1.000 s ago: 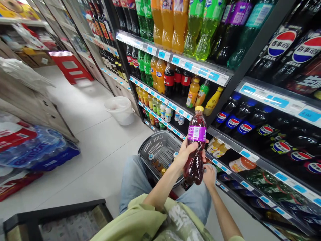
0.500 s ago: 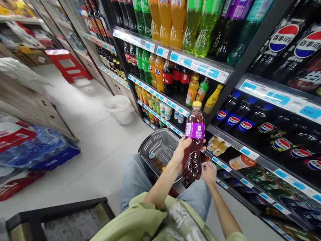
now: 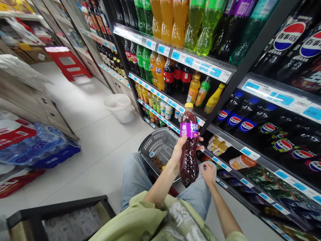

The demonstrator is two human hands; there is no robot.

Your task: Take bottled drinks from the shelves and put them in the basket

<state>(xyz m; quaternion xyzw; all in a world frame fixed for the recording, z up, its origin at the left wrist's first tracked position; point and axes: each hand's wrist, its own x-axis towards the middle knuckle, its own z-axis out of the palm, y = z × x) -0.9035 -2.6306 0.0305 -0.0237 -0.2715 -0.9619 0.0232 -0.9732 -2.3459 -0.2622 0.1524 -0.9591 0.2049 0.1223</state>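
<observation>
My left hand (image 3: 178,151) is wrapped round the middle of a dark purple drink bottle (image 3: 188,157) with a yellow cap and a purple label. The bottle stands upright in front of the drinks shelf (image 3: 200,68). My right hand (image 3: 209,173) lies on my knee just right of the bottle's base, with its fingers loose and nothing in them. A grey shopping basket (image 3: 157,144) sits on the floor past my knees, with a few small bottles inside.
Shelves of soft-drink bottles fill the right side. A white bucket (image 3: 119,107) and a red stool (image 3: 67,63) stand farther down the aisle. Shrink-wrapped water packs (image 3: 37,147) lie at the left. A black crate (image 3: 57,209) is at the lower left.
My left hand has raised the bottle a little and turned it, so the label's front now faces me. My right hand has come off the bottle's base onto my knee.
</observation>
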